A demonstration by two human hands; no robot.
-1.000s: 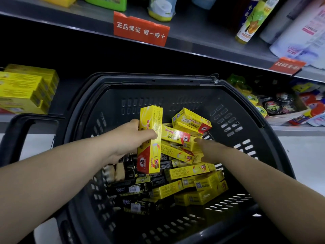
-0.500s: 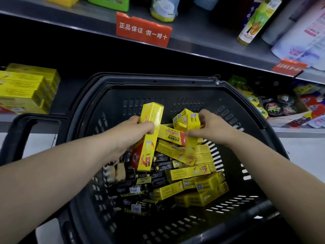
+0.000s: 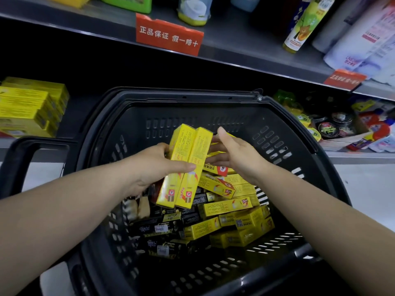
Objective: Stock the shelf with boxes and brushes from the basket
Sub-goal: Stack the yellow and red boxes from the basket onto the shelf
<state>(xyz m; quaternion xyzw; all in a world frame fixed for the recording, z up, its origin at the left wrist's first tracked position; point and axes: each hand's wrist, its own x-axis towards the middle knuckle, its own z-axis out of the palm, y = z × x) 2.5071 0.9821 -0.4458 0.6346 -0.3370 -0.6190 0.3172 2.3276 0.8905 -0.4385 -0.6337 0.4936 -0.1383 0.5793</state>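
Two yellow boxes (image 3: 181,146) are clasped side by side in the left grip (image 3: 154,165), the right grip (image 3: 237,154) released beside them, likely for shelving together.

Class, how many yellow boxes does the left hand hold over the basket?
2: the left box and the right box, side by side in the left hand; more may hide behind.

head cam | faces forward-down | close over basket (image 3: 192,97) | shelf (image 3: 245,42) beyond

Red sign (image 3: 168,35) with white Chinese text up top. Blurred red tag (image 3: 344,79) right. Dark round tins (image 3: 326,129) below it.
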